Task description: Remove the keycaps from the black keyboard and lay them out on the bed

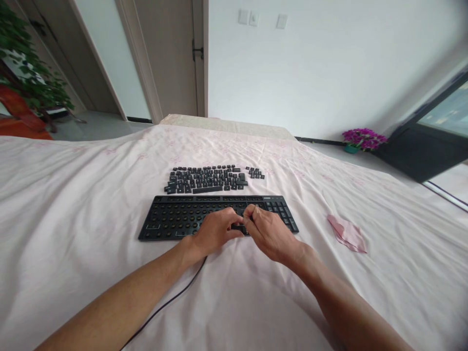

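Note:
A black keyboard (171, 214) lies on the pink cloth, its main block stripped of keycaps while the number pad at the right still has its caps. My left hand (217, 226) rests on the keyboard right of its middle, fingers bent over the top and thumb near the front edge. Against its fingertips, my right hand (266, 229) is closed in a pinch over the keys left of the number pad. Whatever sits between those fingers is hidden. Behind the keyboard, loose black keycaps (207, 189) lie in rows, with a smaller cluster to their right.
A cable (175, 296) runs from below my left wrist toward the front. A folded pink cloth piece (347, 233) lies to the right on the patterned bedspread (91, 204). Beyond are a white wall, doors, a potted plant (36, 73) and purple flowers (363, 139).

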{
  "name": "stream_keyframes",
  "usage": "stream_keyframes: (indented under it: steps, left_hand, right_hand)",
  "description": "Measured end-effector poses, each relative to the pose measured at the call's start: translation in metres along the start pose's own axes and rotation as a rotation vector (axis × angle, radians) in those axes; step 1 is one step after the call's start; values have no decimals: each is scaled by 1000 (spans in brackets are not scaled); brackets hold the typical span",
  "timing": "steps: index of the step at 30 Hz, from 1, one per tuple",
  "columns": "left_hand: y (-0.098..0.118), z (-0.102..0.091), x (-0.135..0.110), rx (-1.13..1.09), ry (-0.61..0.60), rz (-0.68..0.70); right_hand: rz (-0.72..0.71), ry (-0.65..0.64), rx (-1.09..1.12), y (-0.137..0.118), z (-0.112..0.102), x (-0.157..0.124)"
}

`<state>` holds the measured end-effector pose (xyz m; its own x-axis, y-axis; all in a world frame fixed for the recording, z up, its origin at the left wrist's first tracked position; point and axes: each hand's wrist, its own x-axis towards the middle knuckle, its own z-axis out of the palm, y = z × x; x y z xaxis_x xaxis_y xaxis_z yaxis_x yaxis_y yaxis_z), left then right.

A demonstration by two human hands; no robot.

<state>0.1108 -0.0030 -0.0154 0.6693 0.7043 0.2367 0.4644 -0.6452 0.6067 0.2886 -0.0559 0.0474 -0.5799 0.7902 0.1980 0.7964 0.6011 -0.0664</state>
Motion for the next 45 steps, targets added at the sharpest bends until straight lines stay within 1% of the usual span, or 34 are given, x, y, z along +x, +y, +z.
stream_keyframes:
  steps: [1, 3, 5, 7, 9, 13, 15, 18, 20, 24, 26, 30, 33, 35, 37, 40, 45]
  left_hand:
    - [0, 0, 0, 15, -2, -4]
    - [1, 0, 1, 34, -9, -11]
    - [2, -1, 1, 40, -11, -11]
    - [5, 0, 1, 48, -11, -6]
    - [10, 2, 1, 68, 7, -7]
    - [21, 11, 2, 132, 76, -16]
    - [23, 16, 3, 177, 105, -23]
    - [24, 20, 1, 239, 142, -15]
    - [23, 21, 0, 251, 166, 7]
    - [26, 24, -1, 157, 215, 28]
    - [28, 25, -1, 110, 225, 20]
    - [28, 26, 2, 87, 254, -30]
    - [24, 23, 3, -66, 241, -55]
    - [20, 19, 2, -183, 226, -46]
    - [17, 16, -1, -242, 228, -36]
    - [16, 13, -5, -237, 236, -36]
    - [19, 14, -6, -142, 240, -42]
  right_hand:
    - [-36, -30, -72, -1, 1, 3]
    - [-49, -61, -165, -1, 3, 8]
    - [-37, -53, -179, -1, 6, 9]
    - [-29, 4, -125, 0, 10, 6]
    - [3, 84, -13, 2, 16, -1]
    - [132, 235, 217, 12, 33, -12]
    - [127, 279, 237, 18, 43, -14]
    - [37, 334, 231, 25, 55, -12]
    - [8, 390, 242, 27, 61, -12]
    - [123, 513, 326, 24, 66, -14]
    - [170, 552, 395, 21, 65, -14]
    - [204, 535, 482, 17, 60, -10]
    - [254, 519, 488, 15, 54, -8]
    - [292, 513, 467, 15, 50, -8]
    - [332, 499, 445, 16, 48, -11]
    - [369, 466, 417, 17, 47, -15]
    - [388, 428, 407, 14, 48, -17]
